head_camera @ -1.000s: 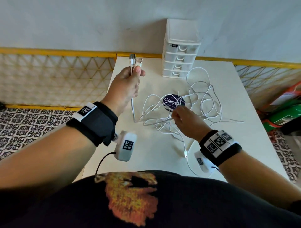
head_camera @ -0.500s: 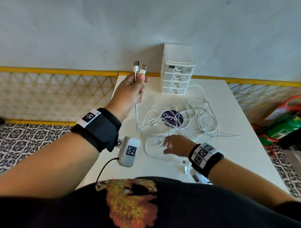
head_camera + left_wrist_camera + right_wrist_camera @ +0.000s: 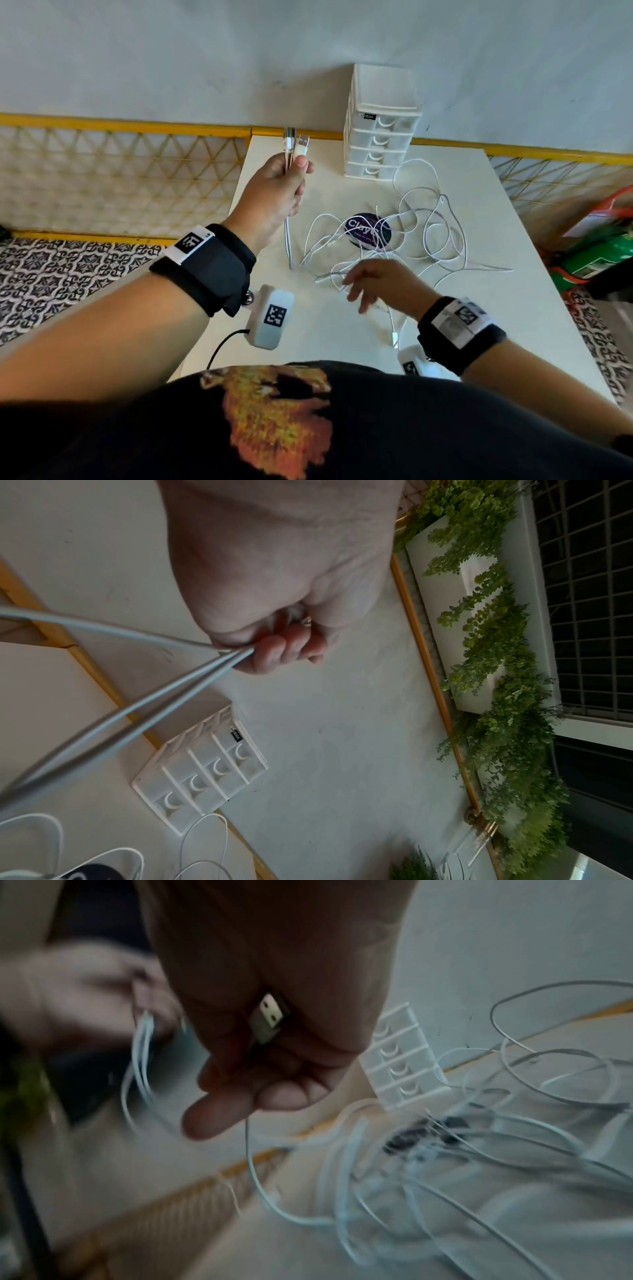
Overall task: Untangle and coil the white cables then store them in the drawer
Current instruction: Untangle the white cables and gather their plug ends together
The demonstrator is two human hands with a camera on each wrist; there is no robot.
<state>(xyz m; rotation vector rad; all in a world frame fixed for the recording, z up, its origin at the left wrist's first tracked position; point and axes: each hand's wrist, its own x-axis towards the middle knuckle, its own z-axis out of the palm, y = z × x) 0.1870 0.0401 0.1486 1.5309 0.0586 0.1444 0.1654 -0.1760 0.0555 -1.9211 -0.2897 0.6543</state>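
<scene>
Left hand (image 3: 279,186) raised above the table's far left corner, fist curled tight round cable ends, thumb pressed on top; two USB plugs (image 3: 297,143) standing upright out of the fist, metal tips bare. From its underside, thin smooth cords (image 3: 137,710) dropping to the table (image 3: 342,329).

Right hand (image 3: 383,286) low over the near edge of the tangle, blurred in the head view; in the wrist view, fingers curled loosely round a flat metal USB plug (image 3: 268,1020) lying in the palm, its cord trailing down from the fingers.

Cables (image 3: 428,236) sprawled in loose white loops across the matte white tabletop, over a round dark sticker (image 3: 368,228), partly covered. Drawer unit (image 3: 382,130) at the far edge against the wall: white plastic, four shut drawers with crescent pulls. Right wrist view heavily smeared; strand crossings impossible to trace.
</scene>
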